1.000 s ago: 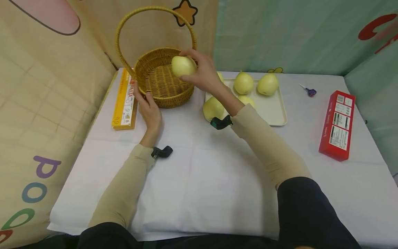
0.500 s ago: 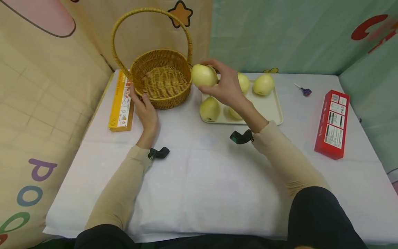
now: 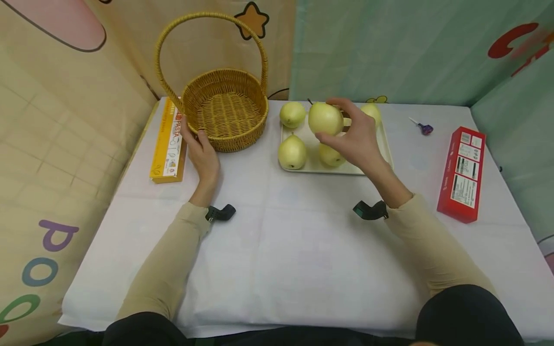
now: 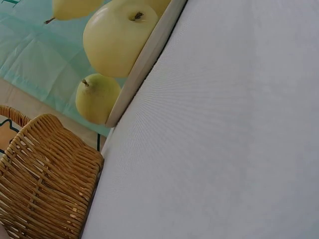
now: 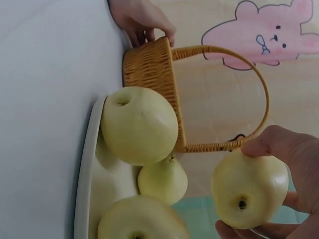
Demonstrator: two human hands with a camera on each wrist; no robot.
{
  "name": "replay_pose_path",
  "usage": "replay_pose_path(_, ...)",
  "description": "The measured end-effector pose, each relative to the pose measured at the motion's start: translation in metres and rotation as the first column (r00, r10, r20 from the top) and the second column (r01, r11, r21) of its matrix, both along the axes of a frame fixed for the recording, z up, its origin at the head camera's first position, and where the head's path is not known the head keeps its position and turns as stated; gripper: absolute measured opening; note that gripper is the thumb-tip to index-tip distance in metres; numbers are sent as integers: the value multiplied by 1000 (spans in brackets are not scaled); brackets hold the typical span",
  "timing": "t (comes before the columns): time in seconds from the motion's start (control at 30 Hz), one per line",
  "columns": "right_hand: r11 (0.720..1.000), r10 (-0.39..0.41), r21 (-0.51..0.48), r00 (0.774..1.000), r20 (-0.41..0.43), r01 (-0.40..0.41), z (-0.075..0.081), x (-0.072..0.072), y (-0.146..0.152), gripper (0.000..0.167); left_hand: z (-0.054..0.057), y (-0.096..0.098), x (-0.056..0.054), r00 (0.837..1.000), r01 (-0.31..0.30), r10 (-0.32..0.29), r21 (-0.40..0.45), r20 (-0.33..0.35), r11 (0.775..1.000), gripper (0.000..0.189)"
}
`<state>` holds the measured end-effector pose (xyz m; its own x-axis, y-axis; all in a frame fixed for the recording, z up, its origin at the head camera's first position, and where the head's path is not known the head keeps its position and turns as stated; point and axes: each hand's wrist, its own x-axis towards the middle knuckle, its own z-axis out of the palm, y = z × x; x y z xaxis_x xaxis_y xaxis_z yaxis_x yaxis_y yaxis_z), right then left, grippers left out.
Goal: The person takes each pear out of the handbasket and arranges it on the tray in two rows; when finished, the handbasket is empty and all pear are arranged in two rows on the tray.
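Note:
In the head view my right hand [image 3: 357, 137] grips a pale yellow-green pear [image 3: 325, 118], thumb on the near side and fingers on the far side. The pear is raised over a cream tray [image 3: 309, 169] and overlaps another pear behind it. Seen from the right wrist, the held pear [image 5: 249, 191] shows its dark blossom end. My left hand [image 3: 203, 161] holds the near left side of a wicker basket [image 3: 233, 132], thumb and fingers spread along its outer wall. The basket is upright with its tall handle raised, and its woven floor is bare. Several more pears [image 3: 292, 151] lie on the tray.
A yellow pasta box [image 3: 169, 149] lies left of the basket, close to my left hand. On the right are a red box [image 3: 462, 175] and a small purple-wrapped lollipop [image 3: 425, 128]. Printed curtains stand behind the white-covered table [image 3: 277, 259].
My right hand has carried the pear from over the basket rightward to above the tray. My left hand keeps its place on the basket.

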<state>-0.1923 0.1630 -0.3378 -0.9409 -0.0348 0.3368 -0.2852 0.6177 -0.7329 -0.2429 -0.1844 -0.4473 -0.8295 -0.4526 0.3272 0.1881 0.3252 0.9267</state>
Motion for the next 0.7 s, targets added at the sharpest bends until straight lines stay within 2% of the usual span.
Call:
replay_pose_path(0.23,994,-98,42,995,-10,99,-7,13,32,66,0,-1,0,1000,10,-10,13,10,1000,56)
replay_pose_path(0.47,972,-209,108,978,-6,209,-14,29,60,67,-1,0,1,1000,10,-10,12,7,1000,56)
replay_pose_path(0.7,958,-262,141,961,89,248,-38,41,84,71,0,0,0,1000,17,-17,25,-9,1000,56)
